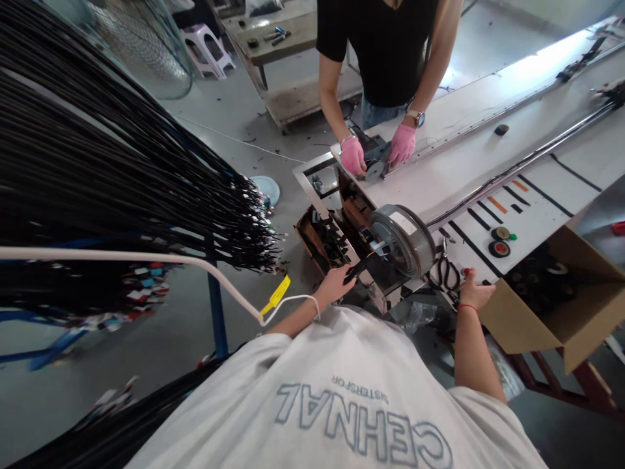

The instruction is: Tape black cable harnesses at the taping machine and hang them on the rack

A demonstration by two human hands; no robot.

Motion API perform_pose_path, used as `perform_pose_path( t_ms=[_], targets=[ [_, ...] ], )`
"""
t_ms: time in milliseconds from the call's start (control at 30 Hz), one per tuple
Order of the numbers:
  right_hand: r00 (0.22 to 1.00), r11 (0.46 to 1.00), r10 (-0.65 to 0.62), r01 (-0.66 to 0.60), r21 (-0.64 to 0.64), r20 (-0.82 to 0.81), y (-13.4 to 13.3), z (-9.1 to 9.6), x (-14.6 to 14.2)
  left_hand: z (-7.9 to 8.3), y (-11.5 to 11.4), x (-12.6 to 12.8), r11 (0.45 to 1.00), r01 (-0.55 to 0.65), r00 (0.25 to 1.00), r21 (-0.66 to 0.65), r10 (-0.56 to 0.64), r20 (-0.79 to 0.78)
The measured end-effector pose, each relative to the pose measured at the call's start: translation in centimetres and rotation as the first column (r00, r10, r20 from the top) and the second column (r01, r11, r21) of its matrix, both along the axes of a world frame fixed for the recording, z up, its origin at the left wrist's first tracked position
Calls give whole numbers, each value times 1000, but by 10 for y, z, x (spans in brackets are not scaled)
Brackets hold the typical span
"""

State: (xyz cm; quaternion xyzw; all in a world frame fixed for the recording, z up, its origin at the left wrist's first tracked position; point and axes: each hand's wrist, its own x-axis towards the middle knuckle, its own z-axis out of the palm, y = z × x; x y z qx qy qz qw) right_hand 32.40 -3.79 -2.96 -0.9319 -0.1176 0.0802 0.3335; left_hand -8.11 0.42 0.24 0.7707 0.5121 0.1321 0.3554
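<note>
My left hand (336, 285) is closed round a thin black strip or cable end (359, 268) at the near side of a grey round taping machine (403, 240). My right hand (474, 292) rests on the edge of the white workbench (537, 202) beside a small red button; its fingers are curled and what they hold, if anything, is hidden. Black scissors (446, 273) lie between my hands. Across the bench a person in a black shirt, wearing pink gloves (352, 155), handles a black part at the bench end.
A huge bundle of black cables (122, 169) hangs on a blue rack at the left. An open cardboard box (561, 299) with black tape rolls stands at the right. Two tape rolls (500, 242) lie on the bench. A white cord with a yellow tag (276, 296) crosses in front.
</note>
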Motion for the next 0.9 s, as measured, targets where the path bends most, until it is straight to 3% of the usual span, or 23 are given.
perform_pose_path(
  t_ms=[367, 533, 700, 900],
  targets=[
    [999, 999, -51, 51, 14, 1, 1, 1, -1, 4, 1, 0, 999, -34, 999, 32, 33, 22],
    [999, 999, -37, 37, 21, -1, 1, -1, -1, 5, 4, -3, 997, -73, 991, -28, 76, 112],
    [1000, 1000, -23, 23, 1, 17, 1, -6, 3, 9, 11, -5, 986, 30, 978, -162, 4, 210],
    [998, 999, 45, -44, -22, 42, 1, -16, 11, 12, 9, -5, 994, -26, 981, -105, 46, 190]
  ],
)
